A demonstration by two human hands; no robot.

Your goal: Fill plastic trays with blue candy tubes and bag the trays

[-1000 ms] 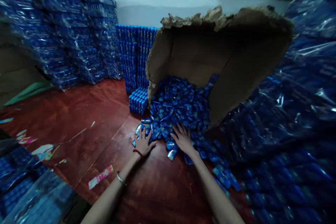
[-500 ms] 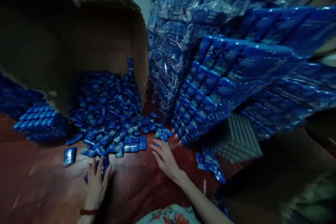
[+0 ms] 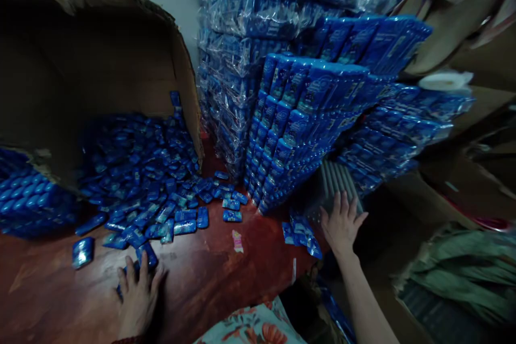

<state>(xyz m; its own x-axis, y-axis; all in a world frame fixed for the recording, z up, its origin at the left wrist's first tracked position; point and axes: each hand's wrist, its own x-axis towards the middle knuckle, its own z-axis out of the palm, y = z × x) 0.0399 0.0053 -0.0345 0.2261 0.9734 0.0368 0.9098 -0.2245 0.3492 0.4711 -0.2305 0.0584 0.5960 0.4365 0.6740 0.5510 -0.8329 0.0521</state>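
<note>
**Blue packets reached by one hand, a grey ridged block by the other**

In the head view, the left hand is spread with fingers bent over a couple of loose packets at the near edge of the pile; whether any is gripped cannot be told. The right hand is held open, fingers fanned against the ridged block, with nothing seen grasped. The torn cardboard box appears to have been laid on its side so that packets can be spilled onto the table and drawn from within easy reach. Neat rows of packs are stacked to the right, probably to save space (some nearby stacks are wrapped in clear film).

The table is reddish brown and glossy, marked by a pink scrap. Behind, a pale wall is dimly lit; green cloth is heaped at far right.
</note>
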